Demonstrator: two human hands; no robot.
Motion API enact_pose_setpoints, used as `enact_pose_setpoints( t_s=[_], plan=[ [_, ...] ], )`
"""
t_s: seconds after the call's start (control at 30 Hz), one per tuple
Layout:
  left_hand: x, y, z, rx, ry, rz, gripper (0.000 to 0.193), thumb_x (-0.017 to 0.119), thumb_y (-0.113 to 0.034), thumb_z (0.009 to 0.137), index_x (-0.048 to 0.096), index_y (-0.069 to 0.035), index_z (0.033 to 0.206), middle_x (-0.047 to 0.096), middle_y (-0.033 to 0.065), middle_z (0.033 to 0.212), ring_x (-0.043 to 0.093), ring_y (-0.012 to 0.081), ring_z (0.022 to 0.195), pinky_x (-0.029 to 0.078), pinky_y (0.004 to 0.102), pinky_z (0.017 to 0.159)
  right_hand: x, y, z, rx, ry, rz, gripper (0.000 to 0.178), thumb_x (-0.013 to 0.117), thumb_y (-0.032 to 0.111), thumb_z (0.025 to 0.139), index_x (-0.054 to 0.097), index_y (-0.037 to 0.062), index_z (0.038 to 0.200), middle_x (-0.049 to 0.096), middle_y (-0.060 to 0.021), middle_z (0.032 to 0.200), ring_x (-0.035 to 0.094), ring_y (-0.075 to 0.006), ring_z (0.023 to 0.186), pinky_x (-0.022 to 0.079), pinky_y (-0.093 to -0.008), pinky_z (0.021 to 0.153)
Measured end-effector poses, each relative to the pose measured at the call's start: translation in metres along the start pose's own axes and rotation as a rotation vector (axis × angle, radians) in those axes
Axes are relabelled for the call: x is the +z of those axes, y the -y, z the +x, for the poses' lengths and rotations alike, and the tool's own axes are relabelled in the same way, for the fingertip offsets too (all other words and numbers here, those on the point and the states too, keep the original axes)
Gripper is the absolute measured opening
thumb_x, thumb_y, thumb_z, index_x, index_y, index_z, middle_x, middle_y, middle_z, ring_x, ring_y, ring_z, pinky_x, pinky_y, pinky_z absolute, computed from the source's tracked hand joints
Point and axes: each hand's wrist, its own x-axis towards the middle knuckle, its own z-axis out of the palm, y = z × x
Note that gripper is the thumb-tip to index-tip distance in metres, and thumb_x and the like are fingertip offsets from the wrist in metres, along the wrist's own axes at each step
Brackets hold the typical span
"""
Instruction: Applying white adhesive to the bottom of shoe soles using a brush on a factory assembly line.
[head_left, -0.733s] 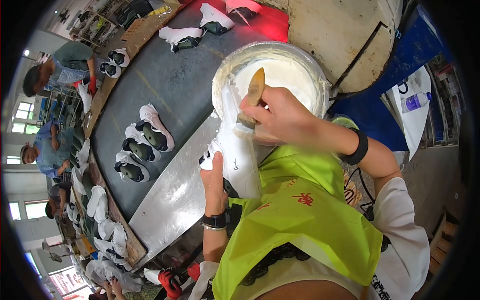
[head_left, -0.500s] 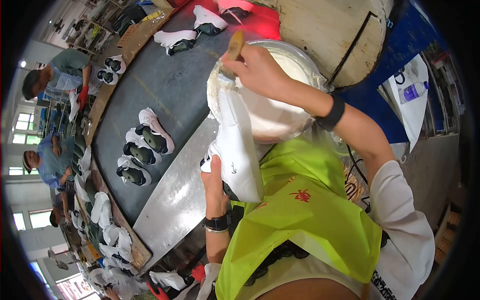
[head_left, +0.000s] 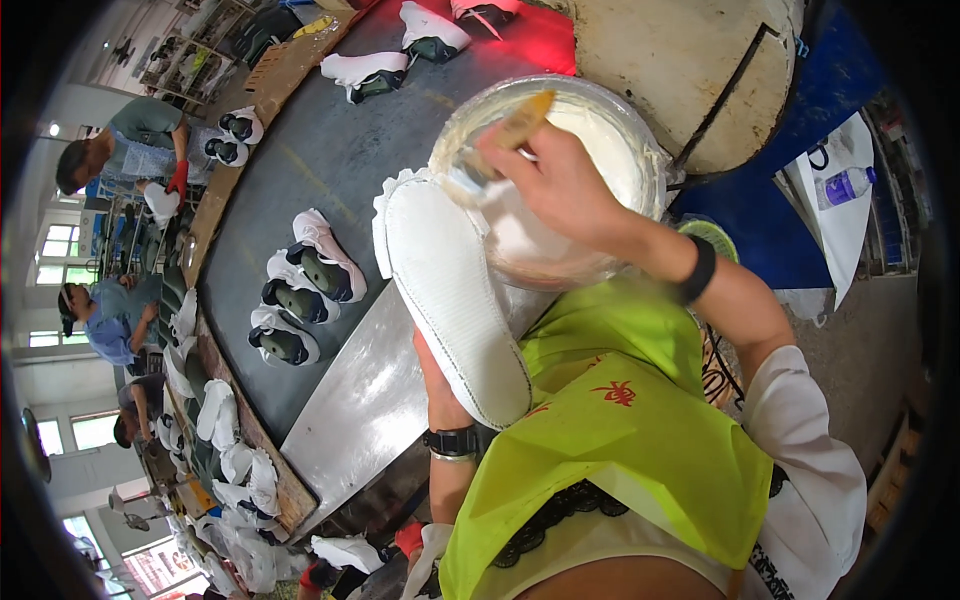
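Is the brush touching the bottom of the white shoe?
No, the brush in the right hand is over the bowl of white paste, apart from the white shoe.

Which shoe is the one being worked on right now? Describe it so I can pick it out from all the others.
Start at the big round bowl of white paste by the dark conveyor belt. Just below-left of it, the left hand holds a white shoe sole-up. Unlike the pairs lying on the belt, it is off the belt, showing a stitched white underside.

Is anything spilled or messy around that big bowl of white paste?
Yes: white paste smears the bowl rim and walls. Otherwise tidy; the right hand dips a brush, the left hand holds a white shoe sole-up.
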Motion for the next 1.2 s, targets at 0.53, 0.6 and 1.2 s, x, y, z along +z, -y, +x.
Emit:
enact_pose_setpoints(
  t_s=[0.53, 0.6, 1.2],
  plan=[
    [0.009, -0.145, 0.223, 0.431, 0.18, 0.572, 0.054, 0.042, -0.048, 0.096, 0.045, -0.008, 0.133, 0.055, 0.0081, 0.128, 0.056, 0.024, 0.113, 0.045, 0.0402, 0.098, -0.022, -0.019, 0.005, 0.264, -0.113, 0.012, 0.012, 0.055, 0.005, 0.091, 0.057, -0.0007, 0.102, 0.06, -0.0052, 0.093, 0.057, -0.0099, 0.081, 0.047, -0.0239, 0.074],
    [-0.035, -0.171, 0.306, 0.239, 0.026, 0.155, 0.053, 0.049, -0.045, 0.094, 0.047, -0.007, 0.131, 0.057, 0.0079, 0.125, 0.057, 0.0242, 0.111, 0.045, 0.0401, 0.097, -0.021, -0.02, 0.012, 0.233, -0.096, 0.042, 0.012, 0.054, 0.005, 0.092, 0.057, -0.001, 0.102, 0.06, -0.0056, 0.094, 0.057, -0.0097, 0.081, 0.048, -0.0238, 0.074],
    [-0.068, -0.184, 0.327, 1.368, -0.723, 2.264, 0.071, 0.064, -0.057, 0.074, 0.057, 0.012, 0.091, 0.059, 0.0279, 0.099, 0.053, 0.041, 0.101, 0.04, 0.047, 0.089, -0.063, -0.005, 0.011, 0.336, -0.094, 0.064, 0.016, 0.053, 0.008, 0.094, 0.056, -0.0019, 0.106, 0.06, -0.0049, 0.096, 0.057, -0.0103, 0.085, 0.048, -0.0249, 0.077]
  ],
)
